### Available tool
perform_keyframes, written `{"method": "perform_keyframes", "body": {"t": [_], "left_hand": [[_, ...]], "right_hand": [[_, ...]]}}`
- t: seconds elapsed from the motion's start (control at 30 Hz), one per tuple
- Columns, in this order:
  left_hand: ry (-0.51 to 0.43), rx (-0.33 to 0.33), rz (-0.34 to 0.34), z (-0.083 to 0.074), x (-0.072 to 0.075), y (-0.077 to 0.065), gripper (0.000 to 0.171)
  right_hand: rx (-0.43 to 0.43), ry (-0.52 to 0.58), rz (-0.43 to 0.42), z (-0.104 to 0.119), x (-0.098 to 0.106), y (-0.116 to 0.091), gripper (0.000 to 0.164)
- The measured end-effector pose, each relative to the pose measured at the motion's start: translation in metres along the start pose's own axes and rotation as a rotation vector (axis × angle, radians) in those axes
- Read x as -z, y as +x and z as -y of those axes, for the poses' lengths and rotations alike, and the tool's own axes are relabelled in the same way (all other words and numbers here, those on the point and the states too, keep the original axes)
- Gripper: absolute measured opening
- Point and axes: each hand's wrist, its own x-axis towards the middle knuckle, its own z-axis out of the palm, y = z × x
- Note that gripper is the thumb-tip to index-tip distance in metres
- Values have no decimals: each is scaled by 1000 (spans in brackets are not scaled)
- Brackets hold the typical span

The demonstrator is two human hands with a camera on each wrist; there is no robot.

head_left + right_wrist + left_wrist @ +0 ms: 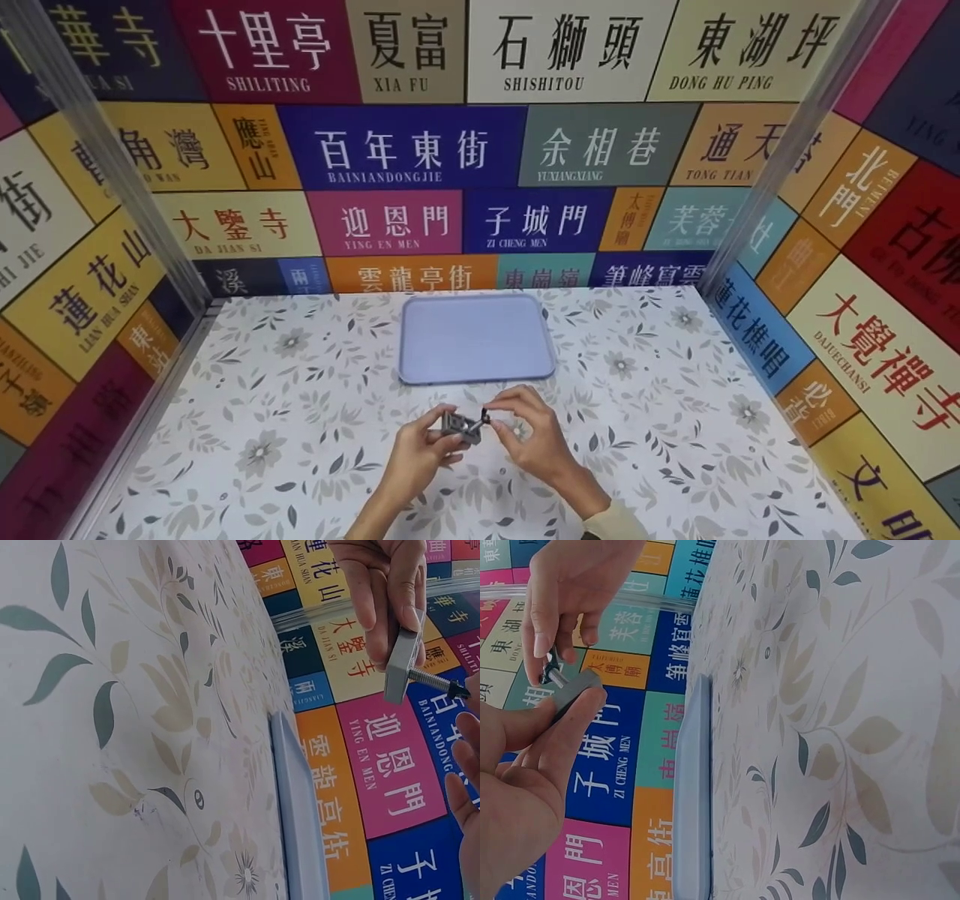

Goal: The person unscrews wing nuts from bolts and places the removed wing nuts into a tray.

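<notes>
My left hand [416, 457] grips a small grey block [453, 424] between thumb and fingers, above the patterned table. From one face of the block a threaded metal screw [430, 680] sticks out, with a black wing-like head [458, 690] at its outer end. Close on the other side, my right hand [536, 439] has its thumb and index finger at that black head, pinching it. In the left wrist view the block [577, 694] is seen edge-on, held by the fingertips, and the right hand [574, 596] reaches down to the screw.
A pale blue-purple tray [476, 341] lies on the table behind the hands. White cloth with grey leaves and flowers covers the table [315, 420]. Panels with coloured sign blocks [405, 146] stand at the back and both sides, with clear strips at the corners.
</notes>
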Motion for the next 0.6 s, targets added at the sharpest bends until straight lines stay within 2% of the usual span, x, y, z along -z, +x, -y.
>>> {"method": "perform_keyframes", "body": {"t": [0.2,0.43,0.6], "left_hand": [[-8,3,5,0,1,0,44],[-17,-10,6,-1,0,-1,46],[-21,4,14,-1,0,-2,47]], "right_hand": [[44,20,-17,0,-1,3,34],[109,12,-56,0,-2,6,31],[122,16,-85,-1,-4,5,31]]}}
